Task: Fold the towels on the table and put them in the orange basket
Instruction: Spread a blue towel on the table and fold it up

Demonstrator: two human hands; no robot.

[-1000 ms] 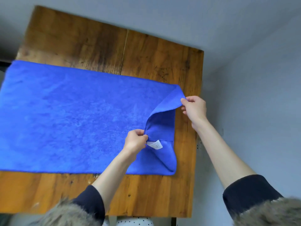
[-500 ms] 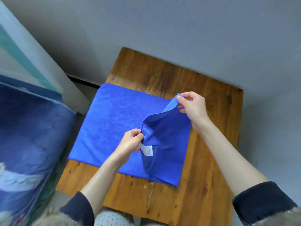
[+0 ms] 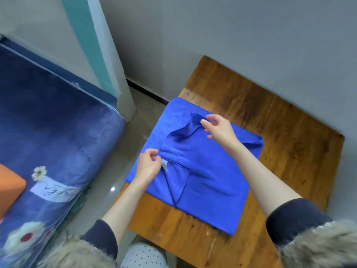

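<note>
A blue towel point(image 3: 210, 182) lies on the wooden table point(image 3: 289, 144), with its right part folded over to the left. My left hand point(image 3: 147, 166) pinches the near corner of the folded flap, close to a white label point(image 3: 164, 165). My right hand point(image 3: 219, 129) pinches the far corner of that flap, held a little above the towel's left part. An orange basket point(image 3: 9, 188) shows only as a corner at the left edge, sitting on the blue bed.
A bed with a dark blue flowered cover point(image 3: 50, 132) fills the left side. A grey floor strip point(image 3: 123, 151) separates it from the table. A white and teal post point(image 3: 102, 55) stands at the back, and a grey wall runs behind the table.
Both hands have carried the towel's right edge across to the left, laying the flap over the rest. The view has swung left, bringing the bed and orange basket into sight.
</note>
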